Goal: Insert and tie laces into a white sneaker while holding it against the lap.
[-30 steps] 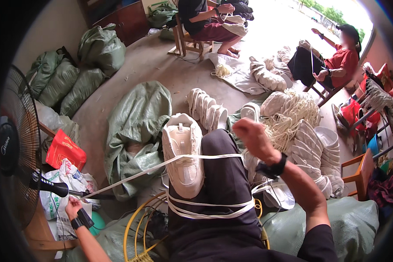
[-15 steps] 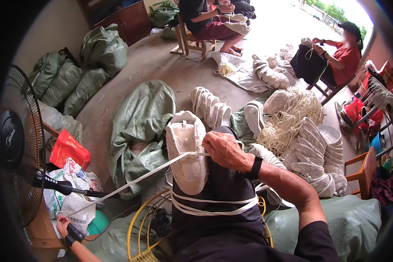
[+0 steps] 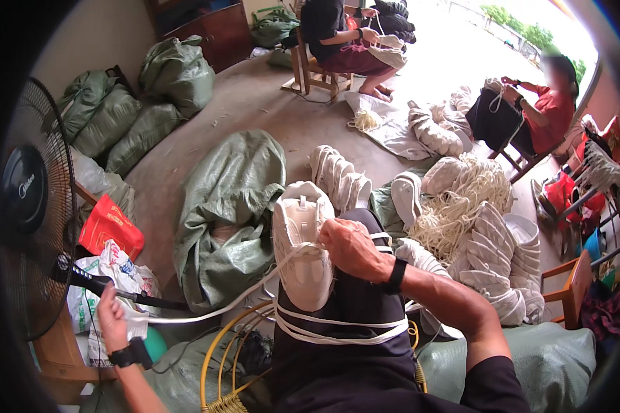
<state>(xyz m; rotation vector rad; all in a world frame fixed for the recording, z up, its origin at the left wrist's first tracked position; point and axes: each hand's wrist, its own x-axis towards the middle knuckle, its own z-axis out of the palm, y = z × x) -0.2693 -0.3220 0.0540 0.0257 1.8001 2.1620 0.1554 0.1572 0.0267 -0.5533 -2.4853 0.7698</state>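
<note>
A cream sneaker (image 3: 303, 275) rests on my dark-trousered thigh, toe toward me. White cord (image 3: 337, 337) loops around the thigh below it. At the shoe's right edge, my right hand (image 3: 355, 249) is closed on a white shoelace, gripping it by the eyelets. From the shoe a long loose length of the shoelace (image 3: 248, 294) sags leftward. My left hand (image 3: 114, 320), slightly blurred, is out by the fan, fingers raised and apart. The lace's far end passes beside that hand against white plastic.
Left of me stand a black fan (image 3: 31, 186), a red bag (image 3: 111, 227) and white plastic bags (image 3: 117, 272). Ahead are a green woven sack (image 3: 231, 206), stacked shoes (image 3: 489, 255) and a laces heap (image 3: 455, 213). Two people (image 3: 337, 41) sit beyond, handling shoes.
My left hand has risen and its fingers have come apart. The lace has gone from taut to slack. My right hand stays at the shoe, and the view has shifted slightly.
</note>
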